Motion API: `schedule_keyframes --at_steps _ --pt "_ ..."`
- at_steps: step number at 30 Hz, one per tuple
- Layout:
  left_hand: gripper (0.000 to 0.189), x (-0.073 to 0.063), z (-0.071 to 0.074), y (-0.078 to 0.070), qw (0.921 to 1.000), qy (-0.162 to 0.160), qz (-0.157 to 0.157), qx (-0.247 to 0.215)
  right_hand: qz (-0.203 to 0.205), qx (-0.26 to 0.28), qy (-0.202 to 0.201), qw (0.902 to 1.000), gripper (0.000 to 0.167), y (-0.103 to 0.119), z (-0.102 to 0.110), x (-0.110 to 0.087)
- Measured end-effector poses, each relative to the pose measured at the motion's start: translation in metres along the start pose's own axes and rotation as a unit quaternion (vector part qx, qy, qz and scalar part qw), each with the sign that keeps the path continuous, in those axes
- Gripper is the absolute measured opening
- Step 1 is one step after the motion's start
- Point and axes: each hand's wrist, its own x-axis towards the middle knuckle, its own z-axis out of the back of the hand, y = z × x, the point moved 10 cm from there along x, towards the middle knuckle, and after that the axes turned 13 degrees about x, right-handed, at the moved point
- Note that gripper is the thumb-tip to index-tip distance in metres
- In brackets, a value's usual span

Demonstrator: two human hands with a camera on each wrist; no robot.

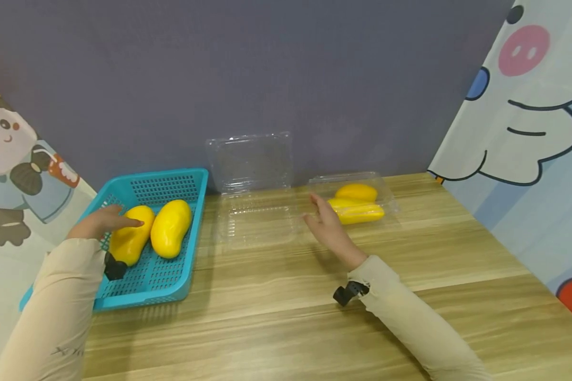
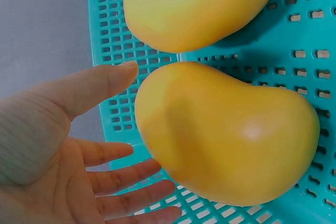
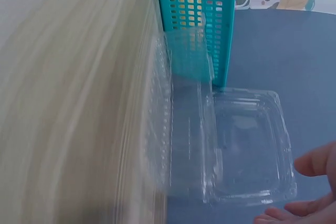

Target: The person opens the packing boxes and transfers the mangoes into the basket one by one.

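Both hands spread, holding nothing: left hand [image 1: 97,222] at the left mango [image 1: 131,243] inside the turquoise basket [image 1: 197,222], contact hard to judge; right hand [image 1: 331,227] between the open box [image 1: 252,164] and filled box [image 1: 343,178]. I'd best cup the mango's fat middle. Smooth, glossy, kidney-shaped fruit; perforated plastic basket; thin clear boxes; wood-grain bench [image 1: 276,317].

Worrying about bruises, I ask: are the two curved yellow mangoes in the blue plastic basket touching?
Apart: the left wrist view shows a strip of basket between the lower mango and the upper mango.
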Motion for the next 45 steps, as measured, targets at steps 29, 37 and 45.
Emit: schedule_keyframes --at_steps 29,37,45 --pt "0.104 -0.013 0.018 -0.028 0.9948 -0.06 -0.039 0.072 -0.015 -0.03 -0.043 0.9985 0.06 -0.024 0.102 -0.02" --pt "0.097 -0.018 0.022 -0.052 0.9903 -0.087 -0.061 0.09 -0.015 -0.035 -0.07 0.9968 0.06 -0.032 0.129 -0.027" --pt "0.091 -0.025 0.026 -0.09 0.9846 -0.109 -0.098 0.095 -0.026 -0.039 -0.093 0.9946 0.061 -0.041 0.153 -0.033"
